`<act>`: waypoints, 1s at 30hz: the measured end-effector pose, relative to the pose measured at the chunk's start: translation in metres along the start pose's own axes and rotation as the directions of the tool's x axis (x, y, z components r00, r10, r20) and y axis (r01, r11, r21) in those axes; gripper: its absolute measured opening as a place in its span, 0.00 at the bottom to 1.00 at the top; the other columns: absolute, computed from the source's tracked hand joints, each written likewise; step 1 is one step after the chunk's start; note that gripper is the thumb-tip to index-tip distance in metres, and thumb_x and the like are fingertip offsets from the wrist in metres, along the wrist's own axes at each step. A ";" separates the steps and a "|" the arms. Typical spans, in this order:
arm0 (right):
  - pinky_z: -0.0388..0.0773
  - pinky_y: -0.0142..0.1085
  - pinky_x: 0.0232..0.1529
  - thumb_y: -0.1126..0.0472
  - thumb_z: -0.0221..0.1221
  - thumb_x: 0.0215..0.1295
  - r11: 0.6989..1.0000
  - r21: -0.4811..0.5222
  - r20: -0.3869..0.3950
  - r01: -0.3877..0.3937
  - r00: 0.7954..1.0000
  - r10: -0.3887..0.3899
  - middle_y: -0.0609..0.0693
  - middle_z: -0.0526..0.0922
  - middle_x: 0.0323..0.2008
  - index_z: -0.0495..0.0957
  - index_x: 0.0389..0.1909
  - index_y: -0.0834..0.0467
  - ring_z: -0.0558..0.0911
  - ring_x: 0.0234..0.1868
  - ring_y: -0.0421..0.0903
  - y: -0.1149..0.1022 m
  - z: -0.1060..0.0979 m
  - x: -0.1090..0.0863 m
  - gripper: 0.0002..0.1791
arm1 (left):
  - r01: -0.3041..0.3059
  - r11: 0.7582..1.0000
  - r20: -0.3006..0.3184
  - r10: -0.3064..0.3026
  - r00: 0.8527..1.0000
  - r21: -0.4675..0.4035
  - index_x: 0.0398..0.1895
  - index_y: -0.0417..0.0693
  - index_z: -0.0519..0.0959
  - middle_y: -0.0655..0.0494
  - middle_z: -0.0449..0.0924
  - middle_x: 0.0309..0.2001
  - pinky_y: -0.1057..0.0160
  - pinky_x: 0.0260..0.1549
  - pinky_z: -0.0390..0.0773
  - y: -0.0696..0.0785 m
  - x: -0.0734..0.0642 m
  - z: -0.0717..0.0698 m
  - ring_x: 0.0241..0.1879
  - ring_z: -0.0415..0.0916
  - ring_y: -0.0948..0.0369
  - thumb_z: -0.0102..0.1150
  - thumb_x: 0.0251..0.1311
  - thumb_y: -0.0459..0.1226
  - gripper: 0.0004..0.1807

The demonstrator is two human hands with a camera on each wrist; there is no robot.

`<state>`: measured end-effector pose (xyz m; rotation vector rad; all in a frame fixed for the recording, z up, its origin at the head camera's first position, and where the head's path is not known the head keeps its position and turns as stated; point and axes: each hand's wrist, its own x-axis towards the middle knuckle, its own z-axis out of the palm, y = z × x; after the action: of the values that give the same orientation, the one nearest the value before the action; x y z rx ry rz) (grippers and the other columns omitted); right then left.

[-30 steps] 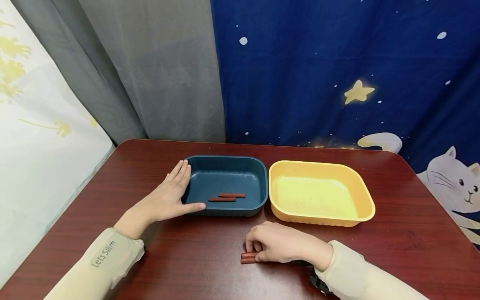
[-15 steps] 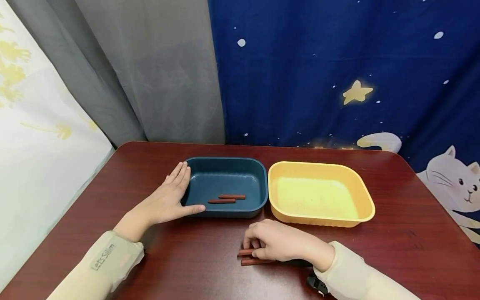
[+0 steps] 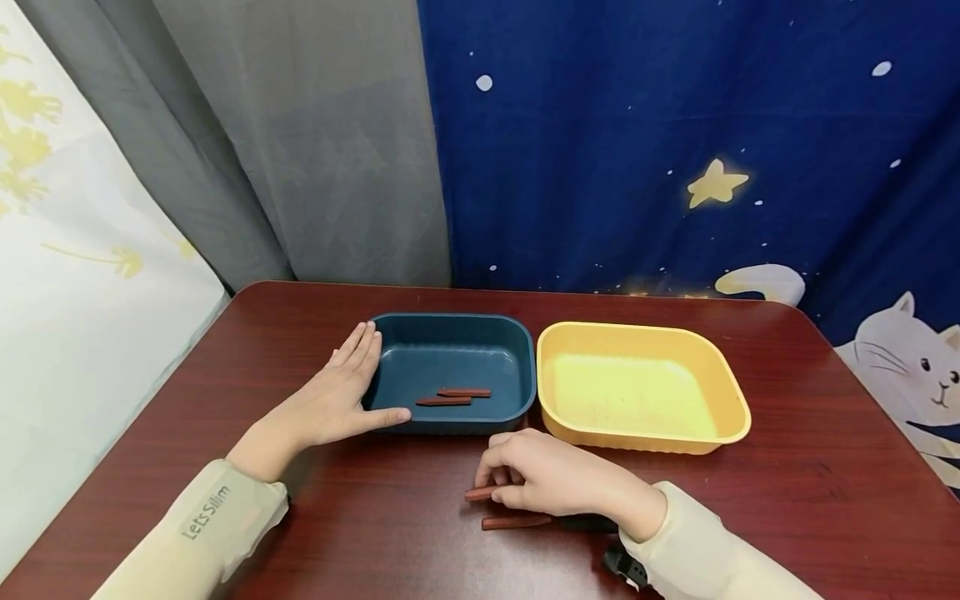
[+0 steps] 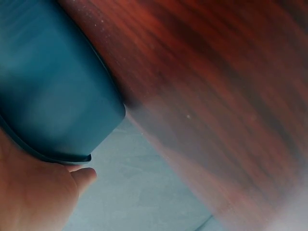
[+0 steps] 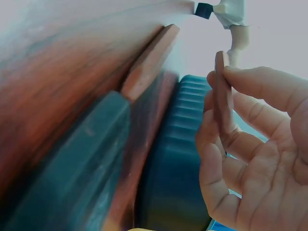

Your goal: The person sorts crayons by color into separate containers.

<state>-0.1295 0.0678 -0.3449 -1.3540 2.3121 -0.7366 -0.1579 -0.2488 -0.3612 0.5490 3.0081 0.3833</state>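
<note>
My left hand (image 3: 337, 400) lies along the left side of a dark blue plastic bin (image 3: 517, 367), fingers straight and thumb over the front rim. Between thumb and fingers, my right hand (image 3: 555, 479) pinches a short reddish-brown stick (image 5: 222, 96), raised above the table in front of the bins. Below that hand a second reddish-brown stick (image 3: 515, 523) lies on the table. Right at its end is a dark green piece (image 5: 86, 159), partly hidden under the wrist in the head view. Inside the blue bin rest two brown sticks (image 3: 444, 402), each with a tapered end.
Close to the blue bin's right side stands a yellow bin (image 3: 637, 392) with nothing in it. Both are on a dark red wood-grain table (image 3: 375, 533). Grey and blue curtains (image 3: 570, 150) hang behind the table's far edge.
My right hand has taken one stick away from the other on the table, lifting it a little up and to the left. My left hand and both bins have stayed put.
</note>
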 end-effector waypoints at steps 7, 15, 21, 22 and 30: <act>0.73 0.23 0.31 0.65 0.62 0.66 0.998 0.063 -0.002 -0.004 1.000 0.004 0.39 0.76 0.30 0.86 0.40 0.50 0.71 0.27 0.28 -0.004 -0.003 0.006 0.08 | 0.003 1.000 -0.003 -0.003 1.000 0.005 0.78 0.32 0.40 0.41 0.30 0.81 0.35 0.72 0.47 0.000 0.001 0.000 0.80 0.28 0.44 0.53 0.56 0.71 0.65; 0.73 0.23 0.33 0.64 0.62 0.67 0.996 0.060 -0.037 0.060 0.998 -0.058 0.40 0.77 0.31 0.85 0.42 0.51 0.71 0.29 0.28 -0.009 -0.008 0.013 0.07 | 0.003 1.000 -0.009 -0.003 1.000 0.011 0.78 0.32 0.40 0.40 0.31 0.80 0.35 0.72 0.48 0.000 0.001 0.000 0.80 0.29 0.44 0.53 0.56 0.72 0.66; 0.74 0.24 0.33 0.63 0.62 0.67 0.994 0.080 -0.062 0.068 0.996 -0.063 0.39 0.76 0.30 0.85 0.43 0.51 0.72 0.30 0.29 -0.012 -0.012 0.017 0.07 | 0.008 1.000 -0.011 -0.008 1.000 0.014 0.78 0.32 0.40 0.40 0.31 0.80 0.35 0.72 0.49 0.000 0.001 -0.001 0.80 0.30 0.43 0.53 0.56 0.72 0.66; 0.74 0.24 0.33 0.63 0.62 0.67 0.994 0.087 -0.063 0.061 0.996 -0.056 0.39 0.76 0.31 0.85 0.43 0.51 0.72 0.30 0.29 -0.012 -0.013 0.018 0.08 | 0.009 1.000 -0.011 -0.008 1.000 0.014 0.78 0.32 0.40 0.40 0.31 0.80 0.35 0.72 0.49 0.000 0.001 -0.001 0.80 0.30 0.43 0.53 0.56 0.72 0.66; 0.74 0.25 0.31 0.65 0.62 0.66 0.988 0.120 -0.109 0.096 0.991 -0.083 0.43 0.77 0.31 0.85 0.45 0.55 0.72 0.28 0.30 -0.011 -0.015 0.025 0.09 | 0.010 1.000 -0.010 -0.010 1.000 0.015 0.78 0.32 0.41 0.40 0.32 0.80 0.35 0.72 0.49 0.001 0.000 -0.001 0.80 0.30 0.43 0.52 0.55 0.73 0.66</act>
<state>-0.1427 0.0451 -0.3273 -1.4010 2.2524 -0.9848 -0.1582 -0.2483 -0.3601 0.5351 3.0244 0.3638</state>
